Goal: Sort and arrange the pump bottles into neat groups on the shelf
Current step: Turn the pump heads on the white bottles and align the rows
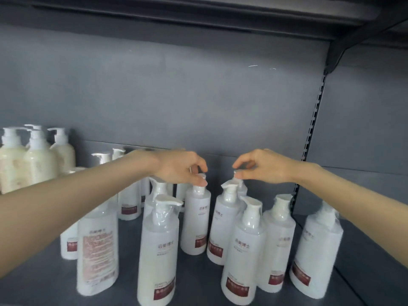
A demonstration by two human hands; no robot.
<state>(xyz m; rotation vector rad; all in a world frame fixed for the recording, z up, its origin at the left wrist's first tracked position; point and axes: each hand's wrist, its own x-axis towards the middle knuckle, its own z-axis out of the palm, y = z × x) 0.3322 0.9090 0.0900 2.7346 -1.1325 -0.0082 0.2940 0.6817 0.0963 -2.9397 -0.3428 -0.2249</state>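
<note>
the left hand [176, 167] reaches in from eight o'clock and curls its fingertips [199, 182] round the pump head of a white pump bottle [196, 219], which stands upright on the dark grey shelf [198, 274] near the middle of the cluster. the right hand [267, 166] comes in from four o'clock, thumb and forefinger pinching the pump top of a rear bottle [242, 189], whose body is mostly hidden behind the neighbouring bottle [223, 230] in front of it. the two hands are near each other but apart. at six o'clock from the left hand stands the front centre bottle [157, 252], its spout pointing toward three o'clock. at seven o'clock is a back-label bottle [97, 250], its red printed text facing the camera. at five and six o'clock from the right hand stand three right-side bottles [278, 246], close together, each with a dark red label near the base. under the left forearm at nine o'clock more white bottles are partly hidden. at ten o'clock a group of cream-coloured pump bottles [28, 166] stands well apart from the white cluster. the grey back panel [176, 96] rises at twelve o'clock, a slotted upright [314, 129] runs at two o'clock, and an upper shelf [198, 9] hangs overhead.
</note>
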